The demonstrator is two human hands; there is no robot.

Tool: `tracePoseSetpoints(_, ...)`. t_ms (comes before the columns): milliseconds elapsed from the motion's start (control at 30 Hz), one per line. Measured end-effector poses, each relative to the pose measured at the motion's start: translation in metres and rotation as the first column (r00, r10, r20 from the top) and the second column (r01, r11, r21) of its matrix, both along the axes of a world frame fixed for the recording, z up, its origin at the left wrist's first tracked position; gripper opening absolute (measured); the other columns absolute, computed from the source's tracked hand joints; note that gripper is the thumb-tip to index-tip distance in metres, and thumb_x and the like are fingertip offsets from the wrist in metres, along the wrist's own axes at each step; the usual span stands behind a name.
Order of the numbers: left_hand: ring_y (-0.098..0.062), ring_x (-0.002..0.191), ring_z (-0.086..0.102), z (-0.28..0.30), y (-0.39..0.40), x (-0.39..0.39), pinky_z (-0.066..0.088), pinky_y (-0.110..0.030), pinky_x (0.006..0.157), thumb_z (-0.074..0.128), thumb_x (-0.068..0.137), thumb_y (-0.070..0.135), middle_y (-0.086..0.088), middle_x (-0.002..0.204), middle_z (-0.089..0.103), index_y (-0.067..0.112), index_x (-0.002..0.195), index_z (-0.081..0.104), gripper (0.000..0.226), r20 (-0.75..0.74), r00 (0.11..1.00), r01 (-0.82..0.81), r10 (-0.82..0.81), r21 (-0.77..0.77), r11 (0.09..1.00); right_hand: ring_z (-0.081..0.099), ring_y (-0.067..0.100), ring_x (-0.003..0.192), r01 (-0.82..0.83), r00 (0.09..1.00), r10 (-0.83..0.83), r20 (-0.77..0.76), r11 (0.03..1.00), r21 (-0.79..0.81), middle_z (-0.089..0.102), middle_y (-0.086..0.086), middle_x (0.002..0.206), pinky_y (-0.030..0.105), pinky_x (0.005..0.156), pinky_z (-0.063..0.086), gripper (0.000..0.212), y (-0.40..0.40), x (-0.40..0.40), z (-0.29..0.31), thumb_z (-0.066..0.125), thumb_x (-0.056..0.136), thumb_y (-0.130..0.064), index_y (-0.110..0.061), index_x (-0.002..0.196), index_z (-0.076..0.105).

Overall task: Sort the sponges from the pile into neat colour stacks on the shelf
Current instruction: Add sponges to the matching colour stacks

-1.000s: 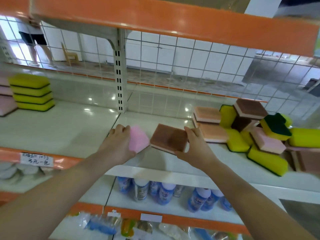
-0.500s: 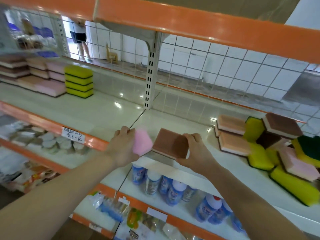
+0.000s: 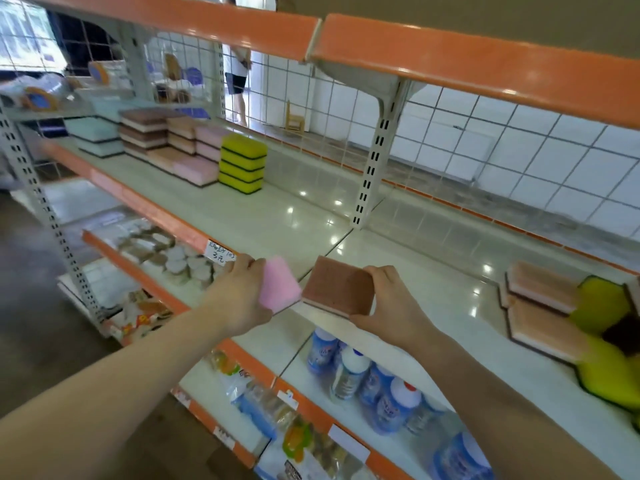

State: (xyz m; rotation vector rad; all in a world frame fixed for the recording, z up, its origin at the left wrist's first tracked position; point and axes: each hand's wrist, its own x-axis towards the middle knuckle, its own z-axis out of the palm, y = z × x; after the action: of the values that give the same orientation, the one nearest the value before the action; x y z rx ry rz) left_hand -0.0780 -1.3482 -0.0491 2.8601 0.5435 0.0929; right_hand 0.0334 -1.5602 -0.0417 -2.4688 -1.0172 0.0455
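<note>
Head view: the left hand (image 3: 239,299) grips a pink sponge (image 3: 280,289), fingers curled round its left side, holding it in the air over the front edge of the shelf (image 3: 277,216). The right hand (image 3: 388,303) grips a brown sponge (image 3: 337,286), fingers wrapped over its right edge and thumb under the near corner; its brown face is up and slightly tilted. The two sponges are just beside each other, nearly touching at their near corners. Far left on the shelf stand the sorted stacks: a yellow stack (image 3: 243,163), with pink, tan, brown and pale green stacks behind and beside it. At the right edge lies the pile (image 3: 568,317), peach and yellow sponges jumbled together, partly blurred. A handwritten price tag (image 3: 221,252) sits on the shelf's orange lip beside the left hand. Bottles (image 3: 374,382) stand on the shelf below
</note>
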Motion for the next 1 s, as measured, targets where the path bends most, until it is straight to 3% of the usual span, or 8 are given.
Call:
tracePoseSetpoints(367, -0.029, 0.123, 0.034, 0.000, 0.090, -0.031, 0.035, -0.033, 0.096, 0.068, 0.073, 0.038, -0.009, 0.132, 0.032, 0.011, 0.141, 0.024, 0.085, 0.012, 0.992, -0.125, 0.125, 0.010, 0.992, 0.047, 0.015, 0.109, -0.084, 0.996, 0.084, -0.006, 0.996, 0.027, 0.039, 0.005, 0.124, 0.015, 0.088, 0.032, 0.074, 0.098, -0.002, 0.003, 0.075, 0.073, -0.028, -0.014, 0.135, 0.037)
tracePoseSetpoints(667, -0.028, 0.122, 0.034, 0.005, 0.185, -0.053, 0.035, -0.033, 0.096, 0.068, 0.073, 0.037, -0.009, 0.131, 0.034, 0.011, 0.140, 0.027, 0.083, 0.005, 0.994, -0.111, 0.111, 0.011, 0.994, 0.046, 0.016, 0.111, -0.102, 0.995, 0.102, 0.024, 0.995, 0.016, 0.039, 0.005, 0.125, 0.024, 0.093, 0.039, 0.078, 0.195, -0.014, 0.003, 0.074, 0.071, -0.039, -0.014, 0.135, 0.037)
tracePoseSetpoints(1000, -0.029, 0.118, 0.043, 0.006, 0.269, -0.062, 0.040, -0.034, 0.095, 0.067, 0.074, 0.036, -0.009, 0.131, 0.038, 0.012, 0.141, 0.028, 0.081, 0.002, 0.995, -0.103, 0.103, 0.010, 0.995, 0.049, 0.016, 0.106, -0.068, 0.997, 0.067, 0.024, 0.997, 0.036, 0.040, 0.004, 0.121, 0.022, 0.082, 0.037, 0.072, 0.282, -0.020, -0.002, 0.074, 0.073, -0.036, -0.015, 0.133, 0.040)
